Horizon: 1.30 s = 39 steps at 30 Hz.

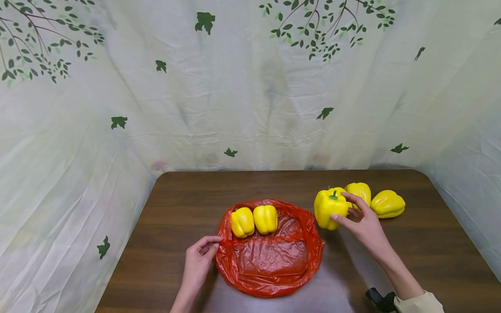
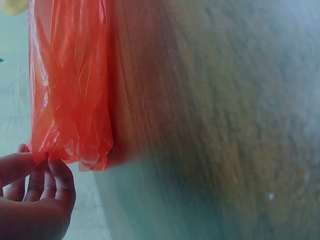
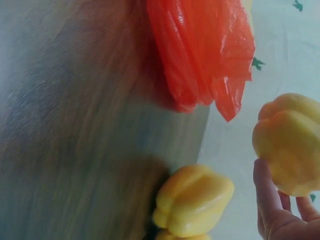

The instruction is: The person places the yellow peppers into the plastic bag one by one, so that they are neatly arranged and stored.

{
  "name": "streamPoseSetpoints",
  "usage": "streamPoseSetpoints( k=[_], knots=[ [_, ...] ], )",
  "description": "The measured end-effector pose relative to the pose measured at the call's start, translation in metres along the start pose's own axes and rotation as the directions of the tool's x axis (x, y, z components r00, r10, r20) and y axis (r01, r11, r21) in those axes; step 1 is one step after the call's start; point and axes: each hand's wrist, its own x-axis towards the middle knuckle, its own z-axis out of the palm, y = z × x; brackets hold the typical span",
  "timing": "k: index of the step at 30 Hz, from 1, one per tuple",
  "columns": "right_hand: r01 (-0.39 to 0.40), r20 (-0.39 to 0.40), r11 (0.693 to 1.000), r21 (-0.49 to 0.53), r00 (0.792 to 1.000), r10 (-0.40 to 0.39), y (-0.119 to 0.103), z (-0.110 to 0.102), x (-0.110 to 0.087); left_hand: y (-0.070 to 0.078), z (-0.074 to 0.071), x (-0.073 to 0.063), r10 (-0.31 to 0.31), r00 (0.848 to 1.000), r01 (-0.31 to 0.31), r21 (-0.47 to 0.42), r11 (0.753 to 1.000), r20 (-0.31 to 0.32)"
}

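Nearest the head camera, at the near right, a pale sleeve (image 1: 420, 303) and a black object (image 1: 381, 301) at the wrist were seen. On the brown table (image 1: 188, 204), a red plastic bag (image 1: 274, 261) was spread in a wide ring, its left rim pinched between the thumb and forefinger of the left hand (image 1: 198, 261). Inside its far left part, a first yellow pepper (image 1: 242, 222) and a second yellow pepper (image 1: 265, 218) were set side by side. Right of the bag, the held pepper (image 1: 330, 208) was gripped by the right hand (image 1: 364, 221), between thumb and fingers. Behind it, a partly hidden pepper (image 1: 339, 189) could be made out; farther right, a far pepper (image 1: 359, 190) and, just beside it, a rightmost pepper (image 1: 388, 204) lying on its side were seen. At the far side, a pale cloth (image 1: 235, 100) marked with green leaves (image 1: 205, 21) was hung. From the left wrist, the bag's wall was shown raised above the table top, its edge nipped between the left thumb and bent fingers; beyond the bag, a yellow shape (image 2: 13, 6) was too cut off to be identified. From the right wrist, the held pepper was shown against the pale cloth, well apart from the bag, clasped by the right thumb and fingers. On the table, one pepper was seen with part of another beside it; which ones these were could not be told.
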Motion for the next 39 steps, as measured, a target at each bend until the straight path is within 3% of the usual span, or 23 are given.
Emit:
streamPoseSetpoints(
  k=[18, 28, 33, 39],
  knots=[
    [0.06, 0.104, 0.997, 0.057, 0.992, -0.065, -0.011, 0.032, 0.007, 0.0, 0.001, 0.0, -0.004, 1.0, 0.004, 0.007, 1.0, 0.009],
    [0.044, 0.191, 0.999, 0.023, 0.98, -0.048, -0.014, 0.046, 0.017, -0.001, 0.0, 0.0, 0.005, 1.0, -0.005, 0.008, 1.0, 0.009],
    [0.077, 0.234, 0.997, 0.014, 0.969, -0.078, -0.015, 0.051, 0.021, 0.0, 0.001, 0.001, 0.003, 1.0, -0.003, 0.011, 1.0, 0.014],
    [0.118, 0.257, 0.989, -0.092, 0.962, -0.091, -0.016, 0.058, 0.027, 0.0, 0.001, 0.0, 0.015, 1.0, -0.015, 0.014, 1.0, 0.012]
  ],
)
